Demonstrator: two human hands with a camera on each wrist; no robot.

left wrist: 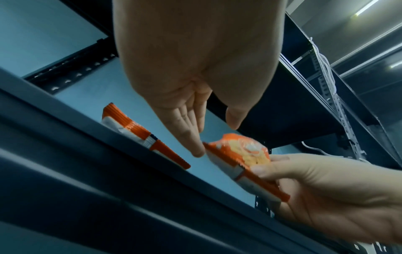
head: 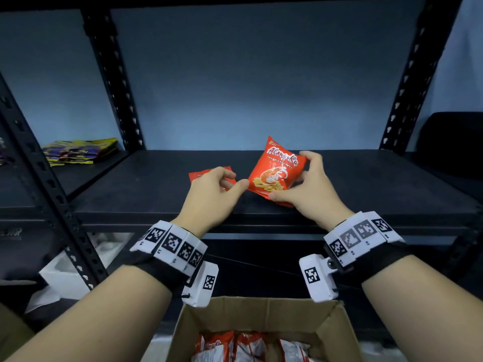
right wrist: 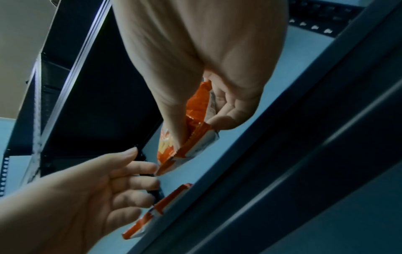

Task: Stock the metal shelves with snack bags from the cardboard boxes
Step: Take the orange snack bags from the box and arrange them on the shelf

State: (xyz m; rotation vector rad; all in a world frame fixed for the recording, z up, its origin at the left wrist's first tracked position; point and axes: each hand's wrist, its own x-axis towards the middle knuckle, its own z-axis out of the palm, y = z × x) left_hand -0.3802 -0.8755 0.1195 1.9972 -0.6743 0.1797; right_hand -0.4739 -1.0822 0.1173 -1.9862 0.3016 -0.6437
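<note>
My right hand (head: 298, 178) grips a red prawn-cracker snack bag (head: 274, 171) by its right side and lower corner, holding it tilted above the black metal shelf (head: 366, 189). In the right wrist view, thumb and fingers (right wrist: 219, 120) pinch the bag's crimped edge (right wrist: 193, 139). My left hand (head: 235, 180) hovers with relaxed fingers over a second red bag (head: 200, 175) lying flat on the shelf. Its thumb touches the held bag's left edge. In the left wrist view its index fingertip (left wrist: 199, 152) meets the held bag (left wrist: 239, 154), with the flat bag (left wrist: 139, 134) to the left.
An open cardboard box (head: 261, 307) below my wrists holds more red and white snack bags (head: 235, 346). Yellow and purple bags (head: 78, 151) lie on the neighbouring shelf to the left. Black perforated uprights (head: 112, 74) (head: 407, 82) frame the bay. A dark object (head: 449, 142) sits at far right.
</note>
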